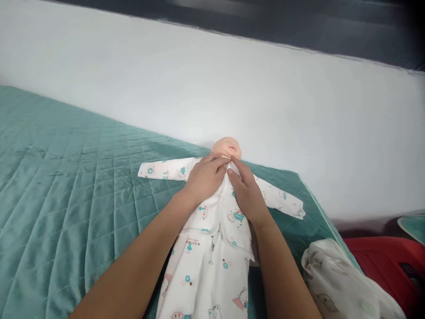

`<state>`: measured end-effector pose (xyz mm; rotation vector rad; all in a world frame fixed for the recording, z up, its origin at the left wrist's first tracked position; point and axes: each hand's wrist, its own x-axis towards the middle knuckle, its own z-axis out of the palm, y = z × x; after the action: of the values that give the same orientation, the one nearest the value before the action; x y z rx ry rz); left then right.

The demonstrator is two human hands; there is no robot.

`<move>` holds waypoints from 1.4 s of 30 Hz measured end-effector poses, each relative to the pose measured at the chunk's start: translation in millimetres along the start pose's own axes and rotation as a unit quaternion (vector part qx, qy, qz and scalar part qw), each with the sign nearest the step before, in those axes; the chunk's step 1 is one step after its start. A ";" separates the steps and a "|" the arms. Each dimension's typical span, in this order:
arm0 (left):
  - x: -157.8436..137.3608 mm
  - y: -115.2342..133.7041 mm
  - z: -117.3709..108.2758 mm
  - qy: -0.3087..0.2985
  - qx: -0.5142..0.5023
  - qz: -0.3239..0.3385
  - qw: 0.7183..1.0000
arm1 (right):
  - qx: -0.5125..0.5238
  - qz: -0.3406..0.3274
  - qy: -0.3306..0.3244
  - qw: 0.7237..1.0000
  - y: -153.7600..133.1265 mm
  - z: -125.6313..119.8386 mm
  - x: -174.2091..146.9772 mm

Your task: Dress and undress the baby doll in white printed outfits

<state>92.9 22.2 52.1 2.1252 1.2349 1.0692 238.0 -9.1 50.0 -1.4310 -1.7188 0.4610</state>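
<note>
A baby doll [229,145] lies on its back in a white printed baby shirt [229,217] and matching baby pants [206,270]. Its head is toward the wall and both sleeves are spread outward. My left hand [207,175] rests on the chest, its fingers closed on the shirt's front edge just under the chin. Opposite it, my right hand [247,186] pinches the other front edge at the neckline. The fingertips of both hands nearly meet there and cover the top fastening. Lower down, the shirt front parts above the pants.
A green quilted bedspread [83,186] lies beneath the doll, against a white wall [186,84]. On the right, a crumpled white printed cloth [345,283] lies at the bed's edge, beside a red item [385,266] I cannot identify.
</note>
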 end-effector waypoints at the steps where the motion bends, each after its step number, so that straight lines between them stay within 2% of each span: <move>1: 0.1 -0.1 0.1 -0.001 0.001 0.003 1.000 | 0.000 -0.001 -0.002 1.000 0.5 0.1 0.2; 7: 0.4 -1.2 -0.5 -0.010 0.004 -0.009 1.000 | 0.004 -0.014 -0.003 1.000 2.3 1.5 1.2; 12: 0.4 -2.0 -2.6 -0.030 0.011 0.002 0.999 | 0.001 0.004 0.004 1.000 3.5 2.7 2.3; 20: -0.1 1.0 -0.5 -0.003 -0.007 -0.008 1.000 | -0.004 -0.005 0.003 1.000 1.0 2.6 3.0; 26: -1.7 2.4 -0.8 -0.012 0.028 -0.001 1.000 | -0.005 -0.020 0.000 1.000 -2.2 1.6 1.4; 32: -1.1 -0.1 0.7 -0.011 0.044 -0.003 0.999 | 0.021 -0.017 0.044 0.999 -2.3 1.5 -2.0; 36: -0.9 -1.4 1.0 -0.014 0.044 -0.002 0.999 | 0.018 -0.038 0.029 0.999 -0.7 2.0 -2.0; 42: 0.0 0.6 0.1 -0.021 0.059 -0.028 0.998 | 0.009 -0.009 0.043 0.999 -2.9 2.8 -2.3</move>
<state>93.3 22.0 52.5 2.1758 1.3604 0.9454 234.0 -11.5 49.6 -1.4012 -1.6542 0.3982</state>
